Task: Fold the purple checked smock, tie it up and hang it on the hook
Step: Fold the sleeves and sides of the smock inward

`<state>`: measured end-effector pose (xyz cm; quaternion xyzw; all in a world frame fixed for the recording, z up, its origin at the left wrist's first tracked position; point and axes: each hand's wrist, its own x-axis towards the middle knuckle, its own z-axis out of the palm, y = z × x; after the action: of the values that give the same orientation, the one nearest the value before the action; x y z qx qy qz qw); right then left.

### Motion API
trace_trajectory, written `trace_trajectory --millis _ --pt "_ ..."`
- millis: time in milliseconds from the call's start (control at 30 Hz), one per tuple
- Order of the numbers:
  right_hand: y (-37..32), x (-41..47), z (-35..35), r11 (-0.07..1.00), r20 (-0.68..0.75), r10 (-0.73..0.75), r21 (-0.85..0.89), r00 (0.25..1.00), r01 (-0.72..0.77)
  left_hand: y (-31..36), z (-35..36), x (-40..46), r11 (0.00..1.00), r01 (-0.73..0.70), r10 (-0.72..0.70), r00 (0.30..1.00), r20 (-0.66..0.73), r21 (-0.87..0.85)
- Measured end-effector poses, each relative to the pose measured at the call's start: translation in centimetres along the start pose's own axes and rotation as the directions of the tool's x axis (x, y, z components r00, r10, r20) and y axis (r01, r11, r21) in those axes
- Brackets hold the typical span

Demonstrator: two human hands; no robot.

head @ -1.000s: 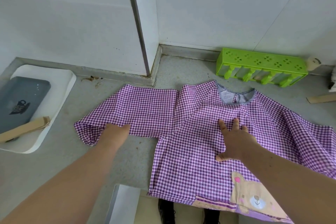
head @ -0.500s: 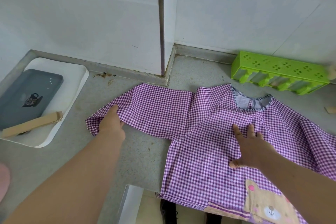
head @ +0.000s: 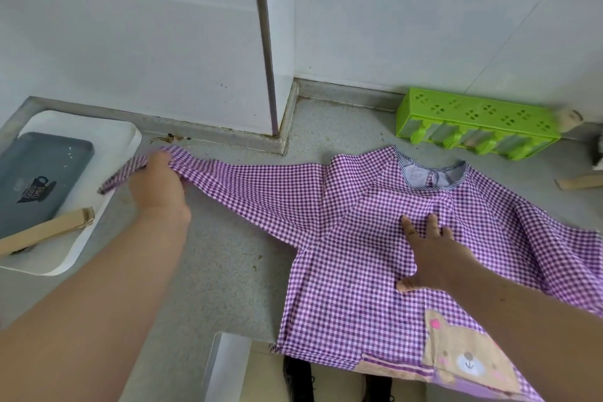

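Lying front-up on a grey counter point(head: 228, 271), the purple checked smock point(head: 355, 248) has its hem at the near edge and its neckline toward the wall. Left hand point(head: 156, 186) grips 1 sleeve point(head: 248, 186) near the cuff, fingers curled round the gathered cloth, sleeve stretched out leftward. Right hand point(head: 427, 258) presses flat on the chest, fingers spread. A bear patch point(head: 466, 356) marks the hem. A white tray point(head: 107, 140) sits left, a green rack point(head: 476, 124) behind.
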<state>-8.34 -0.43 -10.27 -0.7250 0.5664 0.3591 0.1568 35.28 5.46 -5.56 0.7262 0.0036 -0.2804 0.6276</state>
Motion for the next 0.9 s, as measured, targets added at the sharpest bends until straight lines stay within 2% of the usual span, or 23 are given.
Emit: trace_trajectory --millis 67,133,167,233,300,367,400,433,467,500,633,700,767,833,900 --pt "0.1 -0.1 0.1 1.0 -0.007 0.0 -0.006 1.0 0.0 1.1 1.4 -2.4 0.983 -0.178 0.177 0.984 0.031 0.039" --pt "0.2 -0.1 0.1 1.0 -0.01 -0.009 -0.012 1.0 0.009 1.9 3.4 -5.9 0.889 -0.423 0.401 0.904 0.146 0.177" --pt "0.2 -0.1 0.2 1.0 -0.01 -0.017 -0.014 1.0 0.017 2.0 4.5 -7.8 0.812 -0.544 0.495 0.834 0.243 0.212" --pt "0.5 0.2 0.5 0.999 -0.033 -0.036 -0.005 0.999 0.036 1.7 7.0 -12.4 0.658 -0.727 0.576 0.652 0.493 0.194" --pt "1.2 0.4 0.8 0.998 -0.058 -0.057 0.002 0.997 0.057 0.4 9.7 -16.7 0.449 -0.886 0.527 0.367 0.767 0.116" --pt "2.2 0.6 1.1 0.995 -0.084 -0.089 0.029 0.992 0.092 -2.0 12.1 -19.6 0.176 -0.984 0.28 0.037 0.959 -0.013" --pt "2.6 0.6 1.2 0.992 -0.104 -0.111 0.054 0.988 0.117 -3.5 12.9 -20.1 0.048 -0.995 0.146 -0.082 0.986 -0.09" --pt "3.0 0.7 1.4 0.985 -0.131 -0.134 0.088 0.982 0.146 -5.1 13.2 -20.3 -0.04 -0.989 0.008 -0.142 0.99 -0.142" --pt "4.0 0.8 1.7 0.977 -0.168 -0.146 0.13 0.975 0.168 -6.8 13.4 -20.5 -0.081 -0.986 -0.107 -0.139 0.984 -0.148" --pt "5.1 0.9 2.0 0.972 -0.2 -0.142 0.156 0.97 0.175 -8.2 13.5 -20.5 -0.106 -0.987 -0.164 -0.102 0.981 -0.121" --pt "8.4 0.6 3.3 0.972 -0.2 -0.148 0.153 0.968 0.181 -11.9 12.6 -19.0 -0.224 -0.973 -0.213 0.095 0.973 0.046" --pt "9.5 0.1 3.6 0.963 -0.201 -0.174 0.17 0.964 0.209 -12.4 12.5 -18.6 -0.205 -0.963 -0.192 0.213 0.958 0.173" --pt "10.4 0.2 3.8 0.952 -0.23 -0.169 0.212 0.958 0.219 -12.5 12.1 -18.3 -0.179 -0.938 -0.259 0.335 0.906 0.296" --pt "11.1 0.5 4.5 0.929 -0.249 -0.112 0.317 0.962 0.19 -13.0 11.7 -17.9 -0.239 -0.924 -0.343 0.369 0.864 0.3" --pt "11.8 0.9 5.0 0.822 -0.274 0.0 0.548 0.962 0.156 -13.5 11.4 -17.8 -0.267 -0.928 -0.348 0.346 0.871 0.261"
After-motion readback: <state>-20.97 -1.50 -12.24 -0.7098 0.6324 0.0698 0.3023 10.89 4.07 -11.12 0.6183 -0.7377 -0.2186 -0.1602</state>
